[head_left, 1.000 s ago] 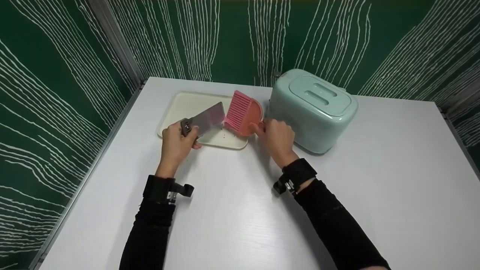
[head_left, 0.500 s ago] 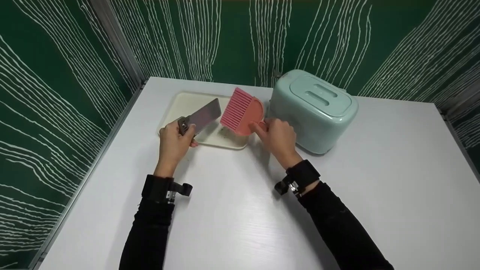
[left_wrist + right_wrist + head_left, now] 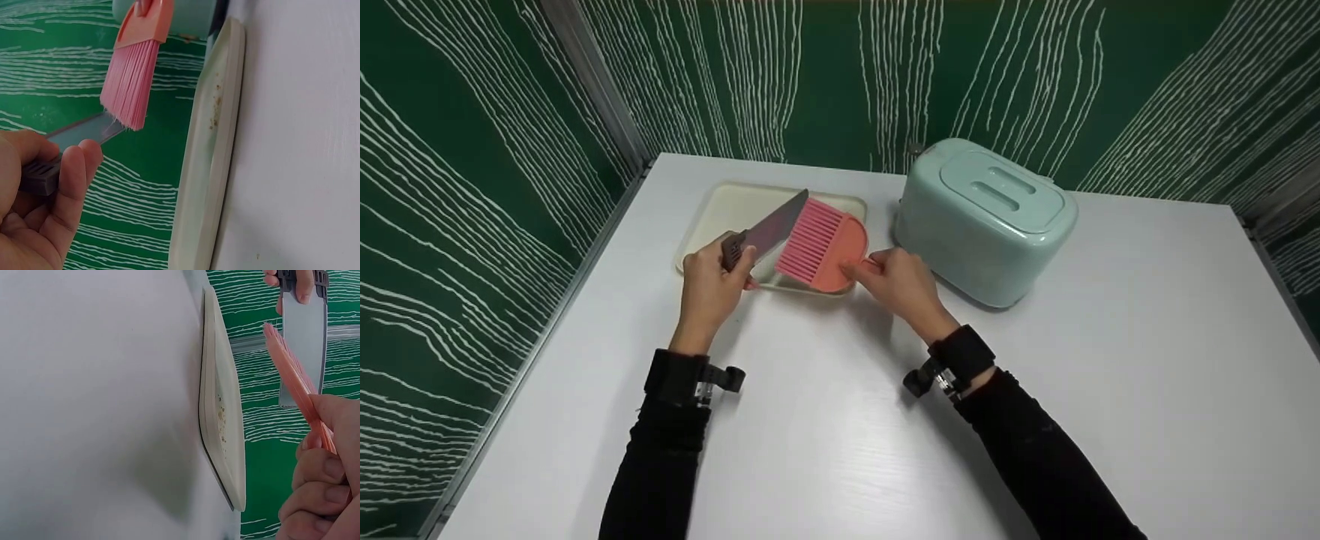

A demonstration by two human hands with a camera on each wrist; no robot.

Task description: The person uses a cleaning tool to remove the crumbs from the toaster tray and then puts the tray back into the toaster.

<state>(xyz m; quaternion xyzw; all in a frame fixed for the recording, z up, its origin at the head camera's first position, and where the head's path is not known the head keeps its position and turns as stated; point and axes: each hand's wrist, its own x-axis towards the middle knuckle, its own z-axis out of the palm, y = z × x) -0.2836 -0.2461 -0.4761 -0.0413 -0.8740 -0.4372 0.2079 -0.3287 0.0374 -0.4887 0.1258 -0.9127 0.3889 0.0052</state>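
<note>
The left hand point(image 3: 711, 283) pinches the grey plate point(image 3: 777, 225) by its dark end, above the crumb-dotted tray point(image 3: 736, 202). Next comes the brush point(image 3: 826, 253), bristles at the plate, its handle gripped by the right hand point(image 3: 901, 283); then the toaster point(image 3: 984, 225).

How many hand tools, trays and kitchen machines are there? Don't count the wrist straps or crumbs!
Hand tools: 2 (orange brush with pink bristles, flat grey rectangular tool with dark handle)
Trays: 1 (cream rectangular tray)
Kitchen machines: 1 (mint-green rounded toaster)
Total: 4
</note>
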